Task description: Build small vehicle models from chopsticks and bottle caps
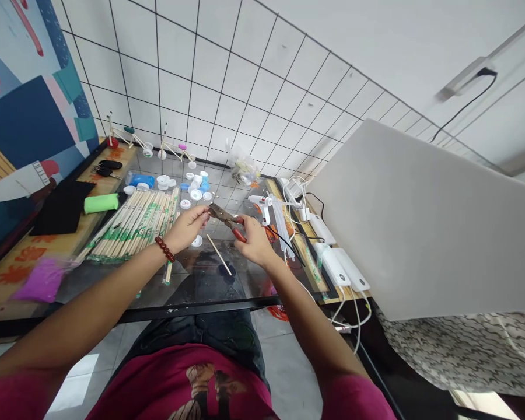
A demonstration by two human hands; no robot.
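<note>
My right hand is wrapped round the red handles of a pair of pliers over the middle of the table. The rusty jaws point up and left, to the fingertips of my left hand. That left hand is pinched closed at the jaws, and whatever it holds is too small to name. A loose wooden stick lies on the dark table top below the pliers. Near the left wrist sits a white cap.
Wrapped chopsticks and a green roll lie left. White caps and a plastic bag stand behind the hands. To the right are a glue gun, cables and white power strips.
</note>
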